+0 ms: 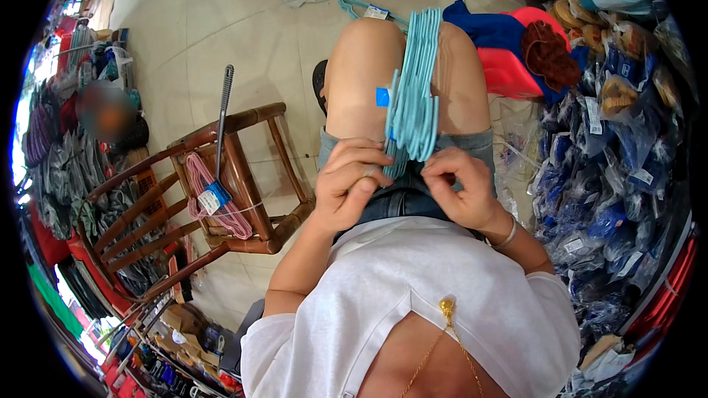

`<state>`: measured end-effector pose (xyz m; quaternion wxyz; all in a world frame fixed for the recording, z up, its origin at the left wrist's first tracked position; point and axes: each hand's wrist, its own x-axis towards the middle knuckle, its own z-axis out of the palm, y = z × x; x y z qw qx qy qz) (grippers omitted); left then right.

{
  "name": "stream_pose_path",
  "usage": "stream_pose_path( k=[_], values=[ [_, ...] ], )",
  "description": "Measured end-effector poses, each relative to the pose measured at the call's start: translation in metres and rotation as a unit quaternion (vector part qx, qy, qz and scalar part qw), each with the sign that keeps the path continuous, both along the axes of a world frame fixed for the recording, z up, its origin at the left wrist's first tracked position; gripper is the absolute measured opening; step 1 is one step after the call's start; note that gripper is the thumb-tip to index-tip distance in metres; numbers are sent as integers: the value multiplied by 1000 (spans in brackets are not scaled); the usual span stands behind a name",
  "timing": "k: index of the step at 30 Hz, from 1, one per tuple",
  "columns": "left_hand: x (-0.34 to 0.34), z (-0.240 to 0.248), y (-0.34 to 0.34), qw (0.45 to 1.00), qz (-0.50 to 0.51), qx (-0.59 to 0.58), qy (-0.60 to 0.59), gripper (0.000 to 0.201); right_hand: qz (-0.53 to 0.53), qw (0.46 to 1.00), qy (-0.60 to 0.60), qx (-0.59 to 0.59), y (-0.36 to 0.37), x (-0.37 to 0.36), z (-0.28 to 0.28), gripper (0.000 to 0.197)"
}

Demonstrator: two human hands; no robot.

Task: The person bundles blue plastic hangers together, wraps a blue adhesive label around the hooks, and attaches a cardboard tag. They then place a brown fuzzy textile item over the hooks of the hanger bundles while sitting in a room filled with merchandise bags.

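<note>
A bundle of light-blue clothes hangers (417, 88) lies lengthwise across my lap, between my thighs. A bright blue tag (383, 96) sticks out from its left side. My left hand (350, 180) is closed on the near left end of the bundle, thumb and fingers bent against the hangers. To the right of that end is my right hand (464, 188), its thumb and index finger brought together in a pinch. Whatever may be between those fingertips is too small to make out. Another light-blue hanger (354, 4) with a white label lies beyond my knees.
To my left stands a brown wooden chair (234, 177), with a tied bundle of pink hangers (203, 184) and a dark ridged rod (223, 118) on it. A red stool (509, 66) with dark cloth is at the far right. Plastic-wrapped goods (597, 199) are piled along the right.
</note>
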<state>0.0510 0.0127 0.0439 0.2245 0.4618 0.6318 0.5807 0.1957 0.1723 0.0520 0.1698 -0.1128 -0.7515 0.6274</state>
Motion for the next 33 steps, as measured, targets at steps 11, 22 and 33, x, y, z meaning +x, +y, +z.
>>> stream_pose_path(
  k=[11, 22, 33],
  values=[
    [26, -20, 26, 980, 97, 8, 176, 31, 17, 964, 118, 239, -16, -14, -4, 28],
    [17, -24, 22, 972, 51, 24, 228, 20, 32, 969, 107, 220, 10, -20, -5, 34],
    [13, -14, 22, 972, 33, 1, 232, 20, 53, 985, 66, 151, 17, -22, -11, 11]
  ],
)
